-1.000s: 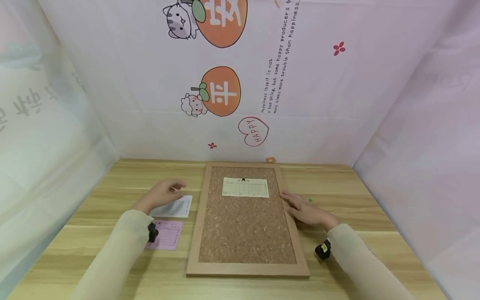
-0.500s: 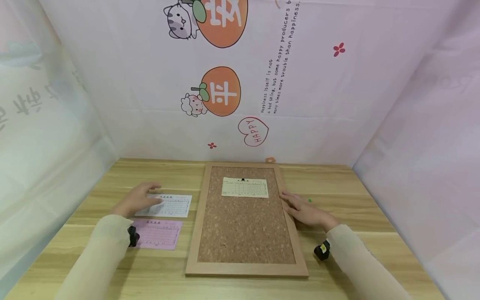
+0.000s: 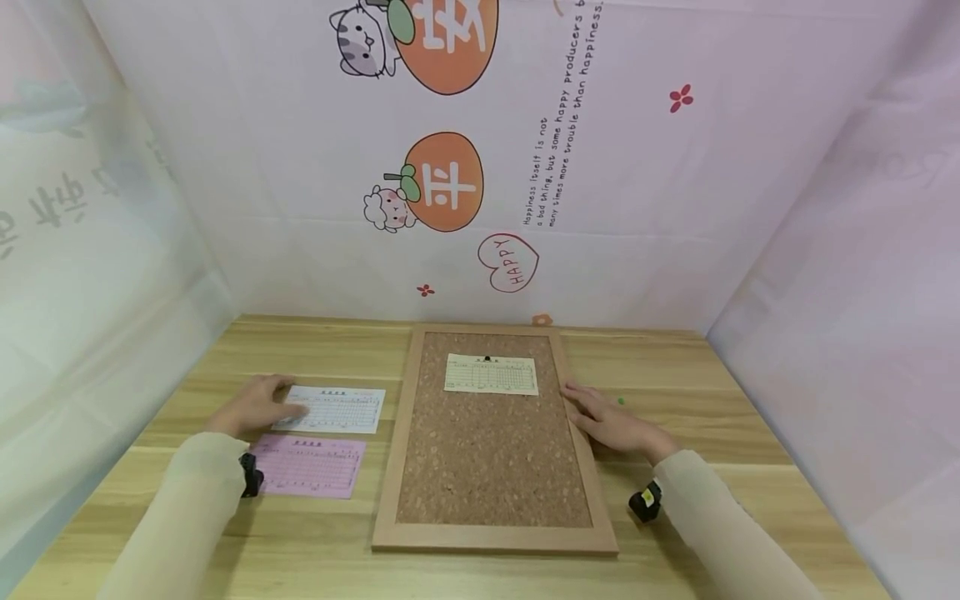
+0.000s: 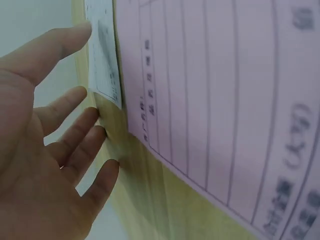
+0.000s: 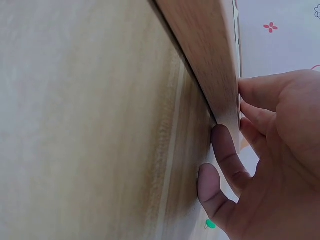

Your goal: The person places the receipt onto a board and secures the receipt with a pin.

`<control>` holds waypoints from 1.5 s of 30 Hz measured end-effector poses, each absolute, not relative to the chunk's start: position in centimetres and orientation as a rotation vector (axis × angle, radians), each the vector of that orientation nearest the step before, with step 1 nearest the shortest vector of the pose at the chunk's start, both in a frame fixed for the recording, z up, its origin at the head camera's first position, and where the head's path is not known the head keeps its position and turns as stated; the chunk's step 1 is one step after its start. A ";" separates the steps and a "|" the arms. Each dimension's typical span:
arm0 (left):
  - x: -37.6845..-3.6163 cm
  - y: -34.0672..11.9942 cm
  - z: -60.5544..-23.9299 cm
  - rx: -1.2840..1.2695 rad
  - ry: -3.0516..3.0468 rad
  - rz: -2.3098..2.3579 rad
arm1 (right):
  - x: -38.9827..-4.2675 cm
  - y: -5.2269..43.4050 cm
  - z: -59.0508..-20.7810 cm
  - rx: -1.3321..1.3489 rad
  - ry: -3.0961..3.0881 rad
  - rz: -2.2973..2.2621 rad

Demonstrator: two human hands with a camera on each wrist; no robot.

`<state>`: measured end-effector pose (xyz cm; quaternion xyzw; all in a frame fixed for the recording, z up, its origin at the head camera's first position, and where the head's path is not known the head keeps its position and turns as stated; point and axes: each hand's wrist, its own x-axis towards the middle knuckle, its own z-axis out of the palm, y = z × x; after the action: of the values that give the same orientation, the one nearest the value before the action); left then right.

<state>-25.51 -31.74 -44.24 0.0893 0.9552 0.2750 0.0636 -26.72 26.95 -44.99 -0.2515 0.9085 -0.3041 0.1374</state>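
Observation:
A wood-framed corkboard (image 3: 495,467) lies on the table, with a pale yellow printed form (image 3: 491,375) near its top under a small black pin or clip (image 3: 487,358). My left hand (image 3: 251,406) is at the left end of a white printed form (image 3: 337,410). In the left wrist view its thumb (image 4: 65,42) reaches over that form's end, fingers spread beside it; contact is unclear. A pink printed form (image 3: 311,467) lies just nearer. My right hand (image 3: 617,425) rests against the board's right frame, its fingertips touching the edge in the right wrist view.
A small green item (image 3: 621,401) lies on the wooden table (image 3: 750,467) right of the board. White cloth (image 3: 600,267) with cartoon prints stands behind the table and along both sides. Black wrist cameras (image 3: 647,502) sit at the cuffs.
My left hand has moved left and nearer, from above the white form's right part to its left end, uncovering more of the white and pink forms. The right hand has stayed on the frame.

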 end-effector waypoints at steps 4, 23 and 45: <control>-25.3 -31.9 -43.9 0.224 2.848 0.772 | -26.6 26.9 -45.0 -0.723 2.634 -0.880; -25.3 -31.5 -43.3 0.111 2.771 0.881 | -26.7 27.0 -45.4 -0.735 2.640 -0.903; -25.3 -31.7 -43.8 0.044 2.654 1.067 | -26.6 27.1 -45.8 -0.712 2.634 -0.940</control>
<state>-25.32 -31.69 -43.76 0.0154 0.9186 0.3692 0.1398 -26.62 27.09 -45.78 -0.2447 0.9052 -0.3232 0.1276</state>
